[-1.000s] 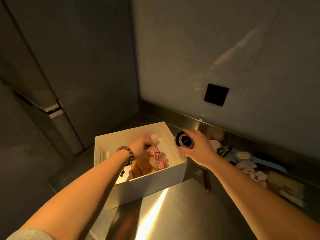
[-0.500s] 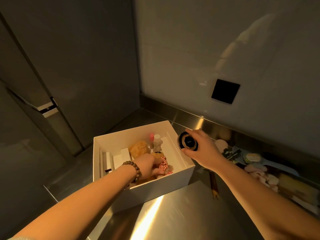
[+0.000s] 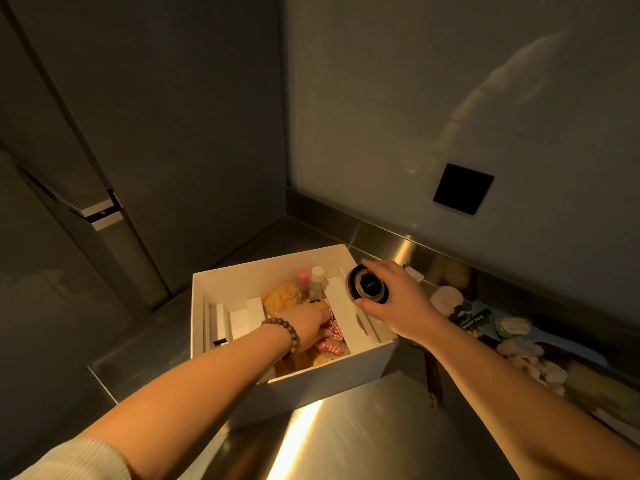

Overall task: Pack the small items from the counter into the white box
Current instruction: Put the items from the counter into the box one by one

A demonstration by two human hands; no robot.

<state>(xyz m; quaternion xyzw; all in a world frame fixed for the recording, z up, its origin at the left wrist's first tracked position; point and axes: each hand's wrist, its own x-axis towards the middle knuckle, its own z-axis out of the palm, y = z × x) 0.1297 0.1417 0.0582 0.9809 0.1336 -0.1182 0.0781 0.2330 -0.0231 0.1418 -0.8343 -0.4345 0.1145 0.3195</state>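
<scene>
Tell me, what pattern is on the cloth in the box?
Red-and-white checks on the cloth, seen in the head view.

We see a stainless steel counter (image 3: 363, 438) set in a dim corner, with a bright warm streak of light glinting across it. Behind it rises a pale wall (image 3: 415, 98) bearing a black square plate (image 3: 463, 188); to the left stand dark grey cabinet panels (image 3: 156, 116).

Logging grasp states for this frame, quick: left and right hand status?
Left hand: down inside the white box among the items; fingers hidden, grip cannot be told.
Right hand: holding the round black jar over the box's right edge.
</scene>
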